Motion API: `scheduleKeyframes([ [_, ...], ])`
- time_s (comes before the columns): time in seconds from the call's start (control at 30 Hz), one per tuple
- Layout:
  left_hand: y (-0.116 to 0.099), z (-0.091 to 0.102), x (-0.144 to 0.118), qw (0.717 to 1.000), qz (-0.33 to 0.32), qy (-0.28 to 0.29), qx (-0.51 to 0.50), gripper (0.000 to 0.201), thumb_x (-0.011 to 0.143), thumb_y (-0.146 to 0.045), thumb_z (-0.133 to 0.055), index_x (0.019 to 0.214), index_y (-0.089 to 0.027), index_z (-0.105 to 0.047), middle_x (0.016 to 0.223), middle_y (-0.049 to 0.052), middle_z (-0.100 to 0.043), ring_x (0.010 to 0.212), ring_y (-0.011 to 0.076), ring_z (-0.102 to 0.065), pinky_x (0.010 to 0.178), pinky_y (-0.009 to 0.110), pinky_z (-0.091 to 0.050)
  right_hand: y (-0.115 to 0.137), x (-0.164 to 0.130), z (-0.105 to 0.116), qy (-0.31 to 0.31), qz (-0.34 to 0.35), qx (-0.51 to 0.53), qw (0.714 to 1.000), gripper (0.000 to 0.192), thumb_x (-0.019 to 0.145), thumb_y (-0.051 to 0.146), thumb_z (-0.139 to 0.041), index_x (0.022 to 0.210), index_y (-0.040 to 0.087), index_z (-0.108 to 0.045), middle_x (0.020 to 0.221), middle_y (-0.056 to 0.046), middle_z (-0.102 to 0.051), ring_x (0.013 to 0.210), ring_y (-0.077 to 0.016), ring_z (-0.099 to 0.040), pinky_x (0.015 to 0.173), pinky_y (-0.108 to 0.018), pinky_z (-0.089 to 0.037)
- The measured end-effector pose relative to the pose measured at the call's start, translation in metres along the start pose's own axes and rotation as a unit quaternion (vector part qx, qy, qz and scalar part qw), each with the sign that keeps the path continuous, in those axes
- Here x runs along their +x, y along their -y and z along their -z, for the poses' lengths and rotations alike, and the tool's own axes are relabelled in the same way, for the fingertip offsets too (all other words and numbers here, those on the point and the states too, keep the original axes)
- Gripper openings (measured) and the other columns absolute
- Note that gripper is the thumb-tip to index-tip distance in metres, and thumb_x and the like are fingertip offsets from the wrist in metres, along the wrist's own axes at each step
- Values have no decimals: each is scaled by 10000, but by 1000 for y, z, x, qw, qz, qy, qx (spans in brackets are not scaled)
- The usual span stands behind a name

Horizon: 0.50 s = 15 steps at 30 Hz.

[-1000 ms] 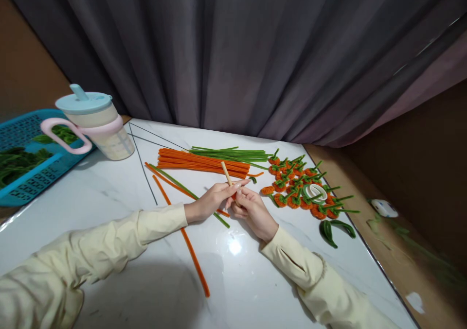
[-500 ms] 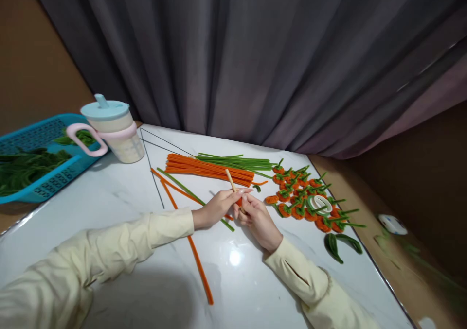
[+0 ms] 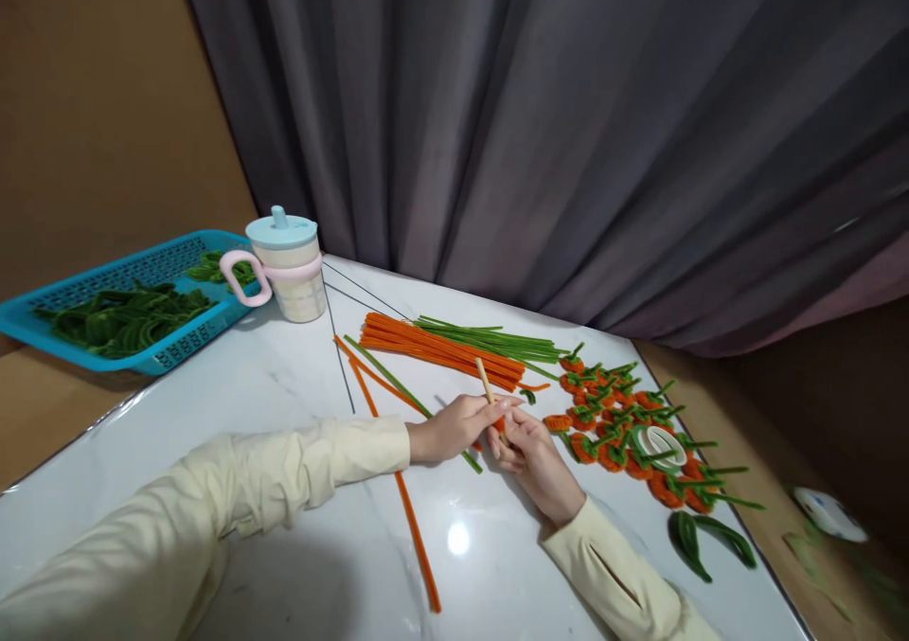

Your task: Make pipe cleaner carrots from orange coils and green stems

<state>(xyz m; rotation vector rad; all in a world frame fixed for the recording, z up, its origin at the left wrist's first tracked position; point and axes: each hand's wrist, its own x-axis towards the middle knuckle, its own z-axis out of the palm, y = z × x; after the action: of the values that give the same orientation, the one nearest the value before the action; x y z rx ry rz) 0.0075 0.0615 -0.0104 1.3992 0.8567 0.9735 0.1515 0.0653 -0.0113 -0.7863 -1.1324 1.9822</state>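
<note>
At frame centre I see my left hand (image 3: 454,426) and right hand (image 3: 534,456) meeting, fingers pinched on a wooden stick (image 3: 487,387) with orange pipe cleaner (image 3: 501,423) at its base. Bare marble table (image 3: 284,395) lies left of them; finished orange pieces (image 3: 617,423) crowd the right edge, the cup (image 3: 291,267) and basket (image 3: 106,310) upper left.

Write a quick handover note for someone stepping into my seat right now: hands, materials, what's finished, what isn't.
Left hand and right hand meet at a wooden stick; fingers pinch an orange pipe cleaner against it.
Straight orange stems and green stems lie beyond the hands.
Done: pile of orange coils with green stalks, right.
Left: current coil, unused stems.
</note>
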Motion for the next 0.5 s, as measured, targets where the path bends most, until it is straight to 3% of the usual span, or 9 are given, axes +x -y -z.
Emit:
scheduleKeyframes([
  [0.17, -2, 0, -1, 1000, -5, 5, 23, 634, 877, -589, -366, 1214, -89, -563, 565, 0, -561, 567, 140, -544, 589, 251, -442, 0, 0, 2, 5, -8, 3, 1000, 259, 778, 371, -679, 756, 140, -565, 583, 6, -543, 391, -19, -189, 374, -165, -134],
  [0.37, -5, 2, -3, 998, -31, 39, 48, 576, 904, -543, -356, 1175, -90, -587, 579, 35, -621, 621, 160, -619, 737, 291, -469, -1, -1, -1, 17, 27, -4, 999, 263, 780, 396, -675, 825, 146, -604, 488, 39, -480, 448, -83, -374, 514, -219, -380],
  [0.5, -1, 0, -4, 999, -10, 39, 7, 620, 894, -566, -356, 1229, -76, -535, 525, 24, -601, 596, 173, -631, 642, 278, -483, -1, 0, -1, 21, 29, -7, 999, 267, 779, 407, -673, 811, 155, -591, 523, 25, -529, 441, -88, -381, 519, -233, -381],
])
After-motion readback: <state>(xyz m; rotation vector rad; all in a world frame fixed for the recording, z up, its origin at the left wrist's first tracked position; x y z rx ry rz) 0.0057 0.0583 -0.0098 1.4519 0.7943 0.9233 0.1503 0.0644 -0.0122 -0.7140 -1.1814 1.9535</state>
